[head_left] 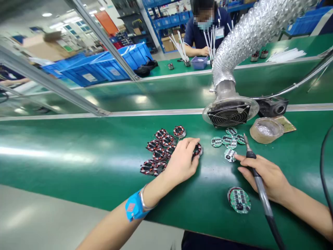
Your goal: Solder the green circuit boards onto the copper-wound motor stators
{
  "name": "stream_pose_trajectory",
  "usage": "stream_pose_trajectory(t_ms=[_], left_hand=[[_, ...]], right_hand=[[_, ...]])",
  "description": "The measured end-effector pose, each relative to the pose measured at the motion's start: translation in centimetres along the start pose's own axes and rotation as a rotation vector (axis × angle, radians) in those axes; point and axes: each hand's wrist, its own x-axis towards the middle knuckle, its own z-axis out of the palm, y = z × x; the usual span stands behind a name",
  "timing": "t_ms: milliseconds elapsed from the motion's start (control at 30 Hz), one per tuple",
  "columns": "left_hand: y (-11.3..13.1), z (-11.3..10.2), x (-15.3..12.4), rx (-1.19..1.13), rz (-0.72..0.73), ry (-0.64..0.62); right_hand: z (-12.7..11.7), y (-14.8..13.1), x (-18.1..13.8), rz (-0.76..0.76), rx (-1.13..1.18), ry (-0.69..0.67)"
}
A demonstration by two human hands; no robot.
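Observation:
My left hand [183, 158] is closed around a round motor stator [198, 149] with copper windings, partly hidden by the fingers. Several more stators [158, 153] sit grouped just left of that hand. A soldering iron [261, 189] rests in my right hand [267, 177], its tip pointing up and away from me. The index finger of this hand touches the edge of a round green circuit board [230, 155]. Behind that board lie several similar boards [227, 139]. Nearer to me, a stator topped with a circuit board [239, 200] stands on the green table.
A fume fan [229, 116] on a silver duct [244, 38] hangs over the table's back. Beside it are a tape roll [266, 131] and a dark cable [322, 166]. Across a channel, a masked person [208, 31] works near blue bins [104, 64].

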Motion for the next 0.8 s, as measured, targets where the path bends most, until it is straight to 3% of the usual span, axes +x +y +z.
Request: stream_pose_trajectory(t_ms=[100, 200, 333, 500, 667, 733, 800], left_hand=[[1.6, 1.0, -0.1, -0.176, 0.049, -0.052], [4.3, 2.1, -0.3, -0.424, 0.078, -0.094], [6.6, 2.8, 0.1, -0.683, -0.079, -0.212], [6.6, 3.0, 0.9, -0.854, -0.319, -0.333], [5.2, 2.9, 1.4, -1.128, -0.499, -0.461], [4.7, 2.6, 1.4, -1.076, -0.504, -0.443], [4.7, 2.3, 1.2, -0.863, -0.405, -0.338]], right_hand=[[0.6, -0.4, 0.2, 0.013, 0.021, 0.027], [0.5, -0.9, 0.1, 0.063, 0.031, -0.041], [0.1, -1.1, 0.1, 0.127, 0.034, -0.089], [-0.1, -1.3, 0.3, 0.256, 0.118, -0.15], [-0.5, -1.0, 0.3, 0.268, 0.22, -0.198], [-0.6, -0.9, 0.3, 0.27, 0.24, -0.198], [-0.6, -0.9, 0.3, 0.266, 0.248, -0.198]])
